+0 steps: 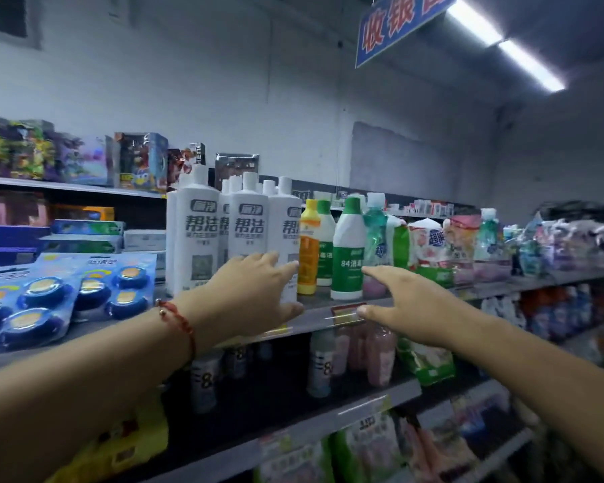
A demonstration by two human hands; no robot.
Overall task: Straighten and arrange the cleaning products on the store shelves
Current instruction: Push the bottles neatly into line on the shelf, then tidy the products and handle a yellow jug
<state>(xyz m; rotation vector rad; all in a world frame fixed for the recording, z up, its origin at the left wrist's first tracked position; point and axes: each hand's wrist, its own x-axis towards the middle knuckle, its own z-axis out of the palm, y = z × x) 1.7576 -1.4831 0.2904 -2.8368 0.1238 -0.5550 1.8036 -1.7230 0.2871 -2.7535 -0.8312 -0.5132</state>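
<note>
Several tall white cleaner bottles stand in a group on the top shelf. My left hand, fingers straight, lies against the front of the rightmost white bottle. To its right stand a yellow bottle and a white-and-green "84" disinfectant bottle. My right hand hovers open just in front of the green bottle's base, its fingertips near the label; contact cannot be told.
Blue blister packs of toilet blocks lie flat at the shelf's left. Refill pouches crowd the shelf to the right. Lower shelves hold more bottles and bags. Toy boxes sit on a far shelf.
</note>
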